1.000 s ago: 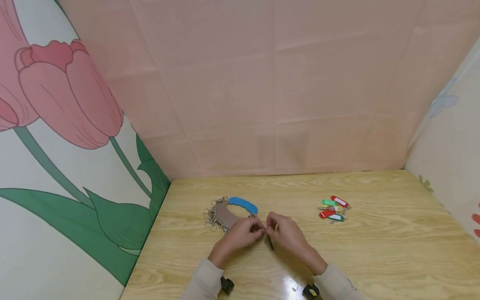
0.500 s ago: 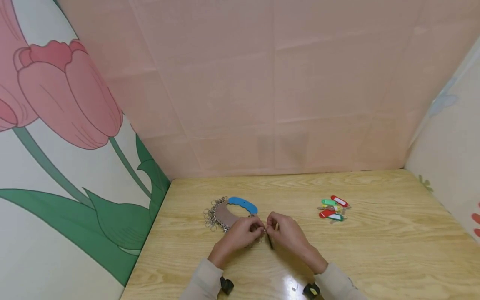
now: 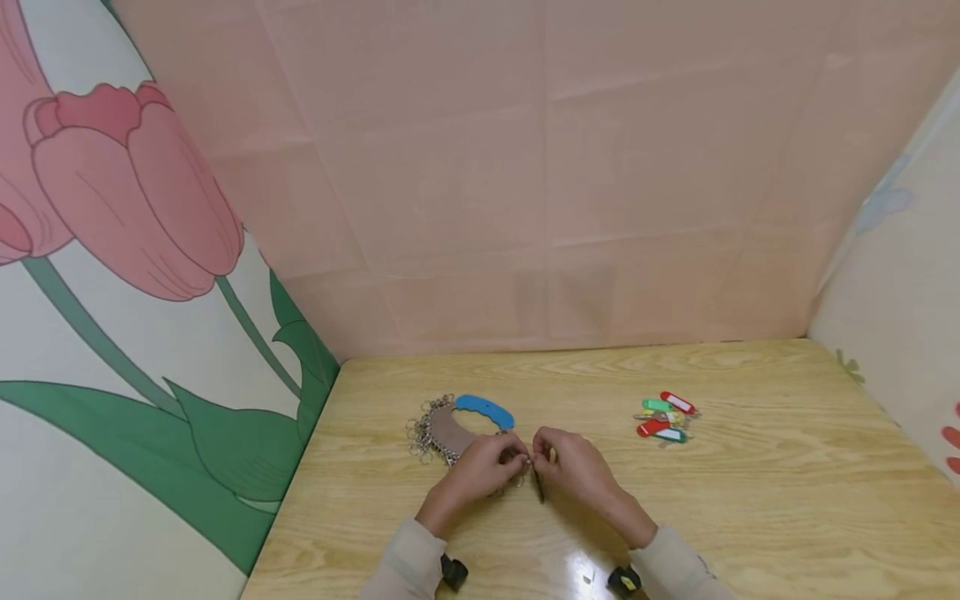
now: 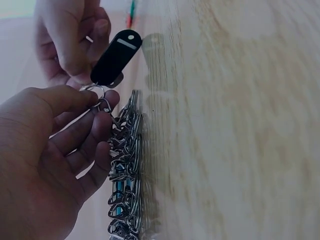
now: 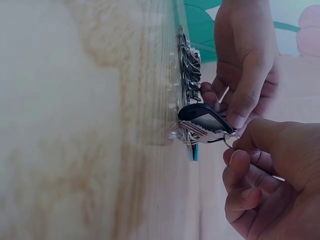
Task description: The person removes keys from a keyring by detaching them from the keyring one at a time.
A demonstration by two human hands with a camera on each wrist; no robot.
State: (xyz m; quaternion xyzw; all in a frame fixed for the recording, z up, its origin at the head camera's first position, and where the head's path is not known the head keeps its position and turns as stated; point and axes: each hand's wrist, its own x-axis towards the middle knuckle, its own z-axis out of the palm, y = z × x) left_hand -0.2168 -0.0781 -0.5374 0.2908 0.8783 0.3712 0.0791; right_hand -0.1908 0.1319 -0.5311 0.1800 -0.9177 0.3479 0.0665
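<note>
My left hand (image 3: 486, 465) pinches a small metal ring (image 4: 103, 105) at the near end of a curved key holder. The holder has a blue handle (image 3: 486, 410), a brownish plate (image 3: 452, 432) and a row of metal rings along its outer edge. Fingertip to fingertip with it, my right hand (image 3: 573, 465) pinches a split ring (image 5: 229, 139) carrying a black key tag (image 4: 117, 58) and a silver key (image 5: 200, 131). The two rings meet between the fingertips in the left wrist view. Part of the holder is hidden behind my left hand in the head view.
Right of the hands, a small pile of keys with red (image 3: 678, 402), green and yellow tags lies on the wooden table (image 3: 787, 492). A pink cloth wall (image 3: 450, 208) rises behind the table, with a tulip-printed wall (image 3: 135, 192) on the left.
Both hands stay in nearly the same place, with only small fingertip movements at the rings. The black key tag hanging below my right hand has swung slightly. The tagged keys lie unmoved.
</note>
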